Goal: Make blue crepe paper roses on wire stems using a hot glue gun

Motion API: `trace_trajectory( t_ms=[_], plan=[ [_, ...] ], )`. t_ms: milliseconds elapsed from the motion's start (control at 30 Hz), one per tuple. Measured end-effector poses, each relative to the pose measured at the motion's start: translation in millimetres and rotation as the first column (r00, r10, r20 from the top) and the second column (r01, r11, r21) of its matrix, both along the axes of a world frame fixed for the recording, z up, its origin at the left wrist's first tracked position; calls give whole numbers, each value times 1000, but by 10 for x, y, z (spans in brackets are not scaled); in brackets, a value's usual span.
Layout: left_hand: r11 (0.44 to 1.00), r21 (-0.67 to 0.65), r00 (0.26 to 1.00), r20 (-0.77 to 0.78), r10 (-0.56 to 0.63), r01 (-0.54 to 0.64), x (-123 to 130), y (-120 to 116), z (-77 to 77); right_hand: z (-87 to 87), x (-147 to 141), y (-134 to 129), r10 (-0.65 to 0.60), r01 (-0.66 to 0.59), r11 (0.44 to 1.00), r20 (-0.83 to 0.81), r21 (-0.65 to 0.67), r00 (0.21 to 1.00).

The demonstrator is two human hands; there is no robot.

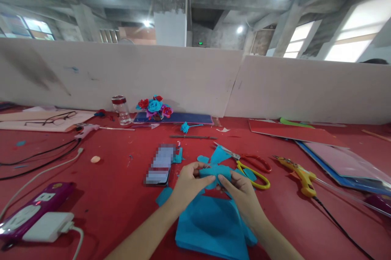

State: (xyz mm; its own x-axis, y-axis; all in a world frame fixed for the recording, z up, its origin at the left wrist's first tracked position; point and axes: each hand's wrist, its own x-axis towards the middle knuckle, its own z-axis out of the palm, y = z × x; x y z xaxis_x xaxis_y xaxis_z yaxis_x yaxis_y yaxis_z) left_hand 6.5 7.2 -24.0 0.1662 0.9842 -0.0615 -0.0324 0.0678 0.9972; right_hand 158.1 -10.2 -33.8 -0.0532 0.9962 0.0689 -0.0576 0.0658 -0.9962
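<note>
Between both hands is a small piece of blue paper (214, 171). My left hand (190, 182) pinches its left part, thumb on top. The right part is gripped by my right hand (241, 188), thumb also on top. A stack of larger blue paper (212, 227) lies on the red table just below the hands. Cut blue scraps (220, 154) are scattered around them. Scissors (253, 170) with one red and one yellow handle lie just right of the hands, blades pointing up and left.
A phone (160, 166) lies left of the hands. A yellow glue gun (297, 174) rests at right, a purple power strip (36, 207) at lower left. Paper flowers (154, 107) and a glass jar (122, 111) stand near the white partition (122, 72).
</note>
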Motion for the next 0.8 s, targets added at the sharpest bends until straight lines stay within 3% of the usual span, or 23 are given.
trace_trajectory(
  t_ms=[267, 467, 600, 733, 800],
  plan=[
    [1000, 27, 1000, 4, -8, 8, -2, -14, 36, -17, 1, -5, 21, -31, 997, 139, 72, 990],
    [999, 49, 999, -48, -3, 6, -12, 4, 31, 6, 43, 8, 60, -69, 996, 135, 63, 989],
    [982, 185, 973, -214, 88, -48, -56, 37, 32, 10, 152, -25, 21, -52, 995, 335, 82, 942],
    [894, 443, 865, -425, 269, -60, -106, 59, 7, -12, 297, -135, 108, -125, 992, 456, 7, 883],
    [860, 508, 831, -462, 311, -40, -113, 65, -14, -35, 364, -198, 110, -133, 991, 463, 17, 880]
  ],
)
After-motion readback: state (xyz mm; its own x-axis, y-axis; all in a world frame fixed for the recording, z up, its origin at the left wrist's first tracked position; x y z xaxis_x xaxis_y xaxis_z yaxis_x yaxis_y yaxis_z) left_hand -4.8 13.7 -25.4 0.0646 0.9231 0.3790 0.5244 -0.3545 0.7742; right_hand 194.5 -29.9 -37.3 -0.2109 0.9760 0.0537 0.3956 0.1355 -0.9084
